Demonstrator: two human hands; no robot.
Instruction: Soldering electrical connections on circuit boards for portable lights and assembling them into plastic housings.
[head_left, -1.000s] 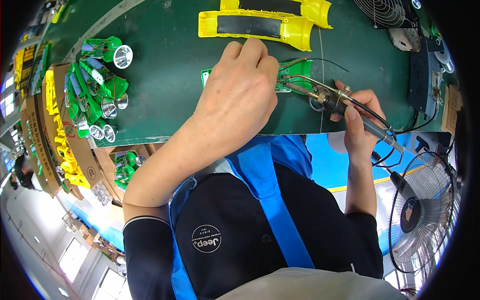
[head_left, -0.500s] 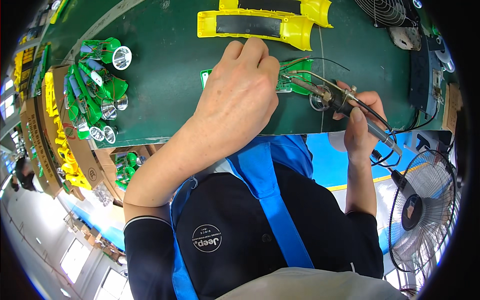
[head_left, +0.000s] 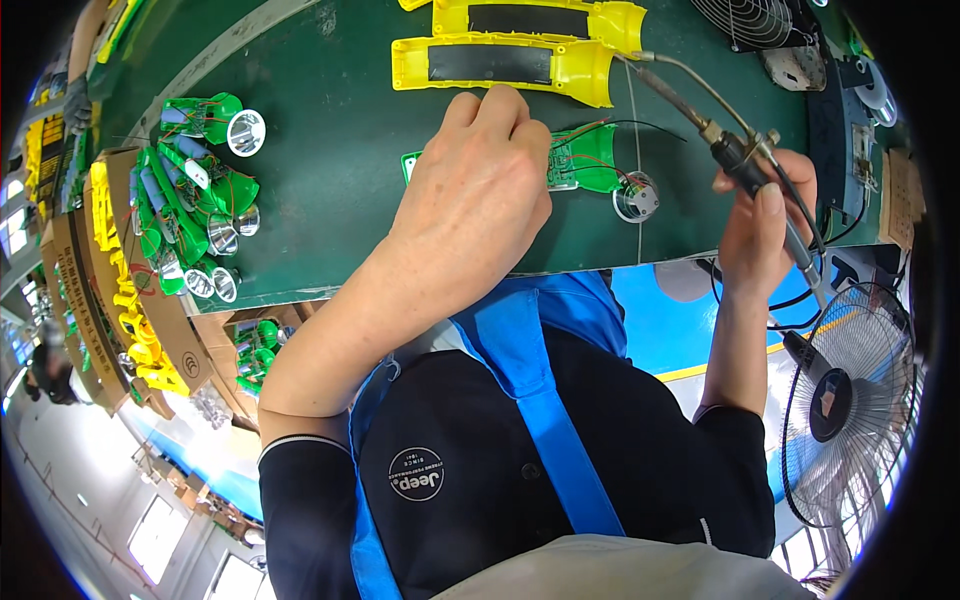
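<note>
My left hand [head_left: 475,190] is closed over a green lamp assembly [head_left: 590,165] on the table, its fingertips hidden beneath the palm. A circuit board, thin wires and a round silver reflector [head_left: 637,197] show at the assembly's right end. My right hand [head_left: 765,220] grips a soldering iron [head_left: 735,155] that has a thin metal guide tube clamped alongside. The iron's tip points up and left, close to the open end of a yellow half-shell [head_left: 580,75] and apart from the board. Another yellow half-shell [head_left: 610,22] lies beyond it.
Several green lamp assemblies with reflectors [head_left: 245,132] lie on the green table [head_left: 330,190] at left. Beside it stands a cardboard box [head_left: 160,300] edged with yellow parts. A soldering stand [head_left: 850,140] is at far right, and a fan [head_left: 840,405] below. Another person's gloved hand [head_left: 77,105] shows far left.
My right hand has drawn the soldering iron away from the board, up and to the right, uncovering the reflector and wires. My left hand stays over the green assembly.
</note>
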